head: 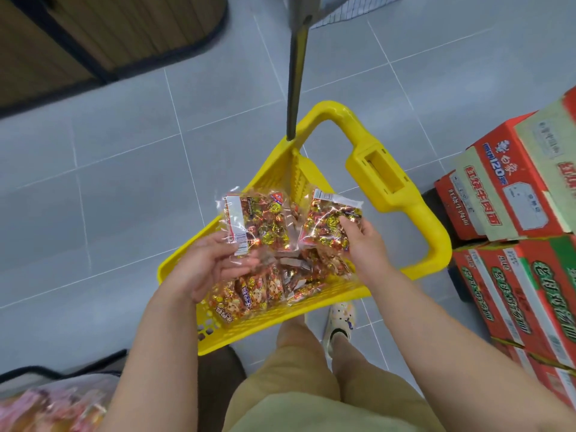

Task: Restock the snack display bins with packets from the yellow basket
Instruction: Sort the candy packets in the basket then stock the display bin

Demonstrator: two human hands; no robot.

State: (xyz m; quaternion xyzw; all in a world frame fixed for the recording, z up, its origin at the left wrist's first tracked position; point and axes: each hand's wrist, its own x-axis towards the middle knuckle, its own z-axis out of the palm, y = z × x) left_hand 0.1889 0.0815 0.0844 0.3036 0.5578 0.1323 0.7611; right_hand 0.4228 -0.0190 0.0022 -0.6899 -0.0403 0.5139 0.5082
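A yellow basket [314, 302] stands on the grey tiled floor in front of my legs, its handle [383, 179] folded to the right. Several clear packets of red-and-gold wrapped snacks [258, 294] lie inside it. My left hand [212, 266] holds one such packet [258, 222] above the basket's left side. Over the right side my right hand [361, 241] grips a second packet [330, 222]. Both packets hang side by side, just above the pile.
Stacked red and green cartons [523, 232] stand on the right, close to the basket. A snack bin with pinkish packets [56, 406] shows at the bottom left. A dark pole [296, 73] rises from the basket's far corner. A wood-faced counter [103, 32] is at the top left.
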